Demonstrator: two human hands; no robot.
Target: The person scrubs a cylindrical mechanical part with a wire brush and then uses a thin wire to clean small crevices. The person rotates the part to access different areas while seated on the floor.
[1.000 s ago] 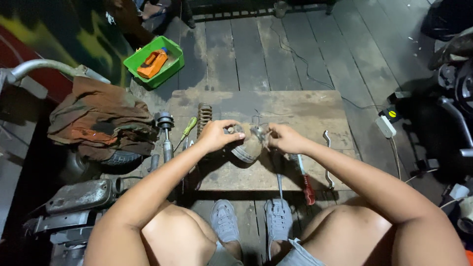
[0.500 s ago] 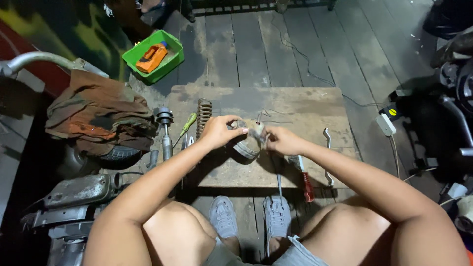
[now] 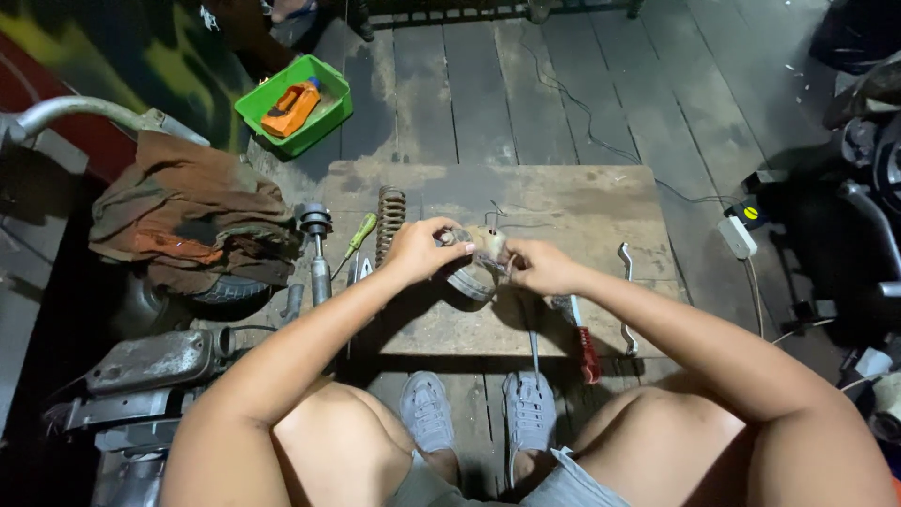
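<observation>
From the head view, your left hand (image 3: 416,250) and right hand (image 3: 537,266) each had a closed grip on the round metal part (image 3: 479,261), held just above the wooden table (image 3: 563,202) — you did well to brace it from both sides while working its thin wires. The coil spring (image 3: 389,219), green-handled screwdriver (image 3: 358,238) and red-handled tool (image 3: 584,340) lay close by — enough to snag a wrist.

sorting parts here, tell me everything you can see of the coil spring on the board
The coil spring is a rusty brown metal coil with tight, even turns. It lies flat on the worn wooden board, running lengthwise away from the person, just beyond the left hand. A green-handled screwdriver lies close on its left. Nothing visibly grips it.
</observation>
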